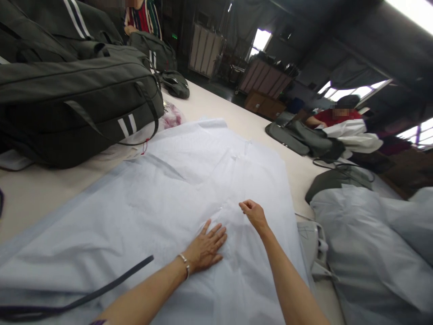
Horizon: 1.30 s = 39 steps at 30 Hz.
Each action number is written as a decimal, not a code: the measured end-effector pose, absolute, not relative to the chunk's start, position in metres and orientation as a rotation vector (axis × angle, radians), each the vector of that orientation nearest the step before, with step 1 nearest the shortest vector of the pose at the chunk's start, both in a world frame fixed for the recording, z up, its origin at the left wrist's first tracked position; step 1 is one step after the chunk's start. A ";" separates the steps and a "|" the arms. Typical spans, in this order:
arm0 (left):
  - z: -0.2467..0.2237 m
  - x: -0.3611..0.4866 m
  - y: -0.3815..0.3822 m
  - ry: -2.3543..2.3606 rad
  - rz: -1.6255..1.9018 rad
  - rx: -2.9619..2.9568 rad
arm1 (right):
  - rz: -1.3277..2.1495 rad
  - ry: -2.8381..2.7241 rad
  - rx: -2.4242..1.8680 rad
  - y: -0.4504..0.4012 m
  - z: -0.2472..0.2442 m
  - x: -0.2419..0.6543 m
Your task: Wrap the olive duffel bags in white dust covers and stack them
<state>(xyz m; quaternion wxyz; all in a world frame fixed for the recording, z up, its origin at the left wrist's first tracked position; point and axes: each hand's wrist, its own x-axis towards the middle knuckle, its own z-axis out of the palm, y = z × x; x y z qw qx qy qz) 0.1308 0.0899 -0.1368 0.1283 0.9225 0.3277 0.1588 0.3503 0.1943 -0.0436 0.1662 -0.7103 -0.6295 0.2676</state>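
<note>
A large sheet of thin white plastic (162, 203) lies spread over the table. My left hand (207, 247) rests flat on it near the middle, fingers spread, a bracelet at the wrist. Just right of and beyond it is my right hand (252, 213), its fingers closed in a pinch over the plastic; whatever they hold, if anything, is too small to tell. A dark strap (115, 283) lies across the plastic at the lower left.
Dark green bags (84, 99) with white stripes fill the left of the table (216, 101). Wrapped bags (372, 253) and a grey device (309, 243) stand at right. A person in red (333, 116) is beyond more bags; another in stripes (145, 18) stands back left.
</note>
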 end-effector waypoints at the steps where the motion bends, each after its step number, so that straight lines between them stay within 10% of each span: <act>1: -0.136 0.131 0.091 0.950 0.446 2.669 | 0.739 -1.765 -2.019 0.176 -0.036 0.352; 10: -0.127 0.135 0.096 0.927 0.349 2.664 | 0.561 -2.323 -1.826 -0.021 -0.040 0.338; 23: -0.102 0.157 0.182 0.918 0.205 2.684 | 0.569 -2.284 -2.138 0.041 -0.095 0.315; 39: -0.098 0.106 -0.093 1.107 0.342 2.790 | 0.315 -2.099 -1.629 -0.123 -0.070 0.410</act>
